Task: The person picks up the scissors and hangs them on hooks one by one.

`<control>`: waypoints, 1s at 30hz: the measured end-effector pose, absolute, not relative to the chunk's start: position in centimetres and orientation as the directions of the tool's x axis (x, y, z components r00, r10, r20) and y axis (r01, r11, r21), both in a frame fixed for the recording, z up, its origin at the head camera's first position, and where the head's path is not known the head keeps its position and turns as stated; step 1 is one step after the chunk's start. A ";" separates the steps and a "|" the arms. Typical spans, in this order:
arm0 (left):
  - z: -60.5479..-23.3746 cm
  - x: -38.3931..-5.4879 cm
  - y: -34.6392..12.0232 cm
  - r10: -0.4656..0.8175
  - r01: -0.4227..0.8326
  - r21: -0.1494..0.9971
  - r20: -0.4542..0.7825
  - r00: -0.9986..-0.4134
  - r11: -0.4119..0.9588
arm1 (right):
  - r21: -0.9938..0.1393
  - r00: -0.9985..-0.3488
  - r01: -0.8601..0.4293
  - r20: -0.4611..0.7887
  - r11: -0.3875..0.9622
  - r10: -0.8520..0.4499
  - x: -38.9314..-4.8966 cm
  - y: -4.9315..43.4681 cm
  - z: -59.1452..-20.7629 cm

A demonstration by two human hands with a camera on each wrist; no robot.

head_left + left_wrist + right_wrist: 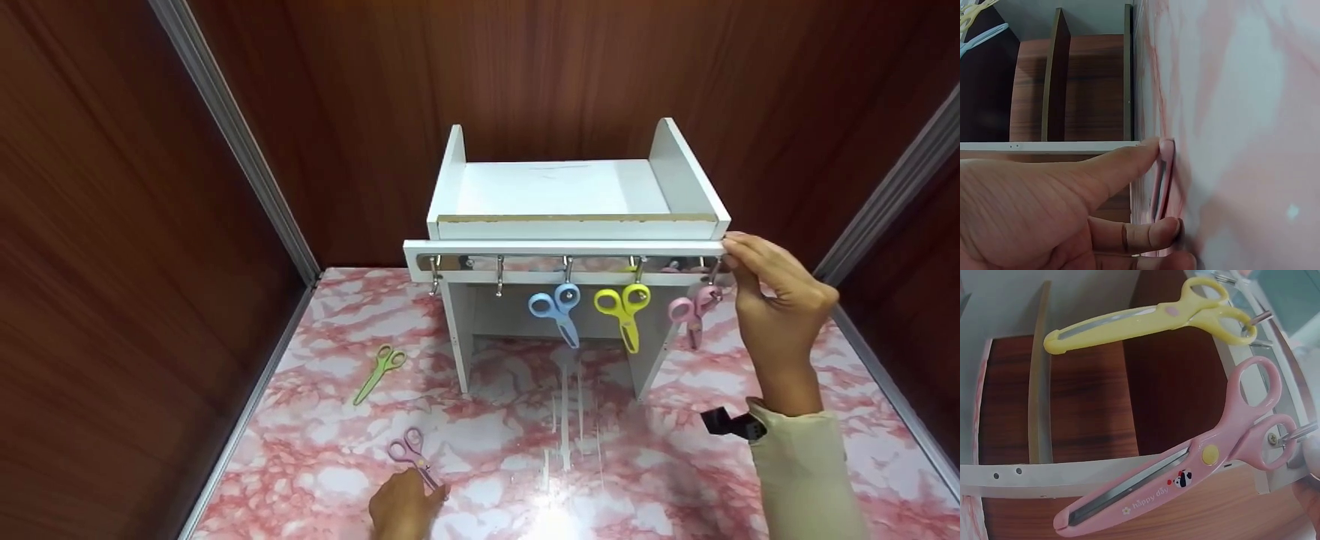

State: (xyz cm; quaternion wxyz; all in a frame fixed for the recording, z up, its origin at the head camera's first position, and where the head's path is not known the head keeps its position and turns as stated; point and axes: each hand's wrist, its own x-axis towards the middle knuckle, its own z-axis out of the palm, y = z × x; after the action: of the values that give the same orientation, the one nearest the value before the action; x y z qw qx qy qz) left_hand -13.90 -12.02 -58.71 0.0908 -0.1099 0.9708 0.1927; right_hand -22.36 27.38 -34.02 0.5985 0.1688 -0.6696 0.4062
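Observation:
My left hand (405, 506) is low at the front, its thumb and fingers about the blade end of the purple scissors (411, 448) on the tabletop. Seen from the left wrist, the thumb touches the tip of these scissors (1163, 174), with the curled fingers farther down the blade. My right hand (784, 292) grips the right end of a white hook rail (525, 249) on the front of a small shelf unit (457, 322). Pink scissors (1207, 450) hang from the hook nearest that hand. Yellow scissors (625, 311) and blue scissors (559, 309) hang farther left.
Green scissors (380, 371) lie left of the shelf unit on the pink-and-white marbled tabletop (322, 442). Two hooks at the rail's left carry nothing, including the leftmost hook (434, 277). Brown wood-grain panels (360, 112) enclose the back and sides.

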 end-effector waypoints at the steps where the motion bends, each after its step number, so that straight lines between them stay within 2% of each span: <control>1: -58.6 -13.9 -12.0 -0.175 -0.246 0.362 -0.218 -0.960 0.899 | -0.343 -0.228 -0.713 0.938 0.611 0.261 -22.4 27.4 -34.0; 10: -58.1 -13.8 -11.7 -0.115 -0.185 0.402 -0.193 -0.975 0.897 | -0.345 -0.226 -0.717 0.937 0.605 0.266 -22.5 27.5 -34.2; 24: -58.3 -13.4 -11.6 -0.130 -0.184 0.383 -0.163 -0.978 0.905 | -0.354 -0.235 -0.720 0.934 0.597 0.271 -22.6 27.4 -34.1; 30: -58.7 -13.3 -11.7 -0.148 -0.174 0.392 -0.097 -0.984 0.903 | -0.351 -0.222 -0.719 0.934 0.599 0.280 -22.6 27.3 -34.2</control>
State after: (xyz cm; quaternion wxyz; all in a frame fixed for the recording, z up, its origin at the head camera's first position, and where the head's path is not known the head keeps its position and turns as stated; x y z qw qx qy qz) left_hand -13.25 -11.71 -58.67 0.0327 -0.0826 0.9750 0.2038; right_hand -22.61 27.35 -34.16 0.6011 0.1658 -0.6621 0.4157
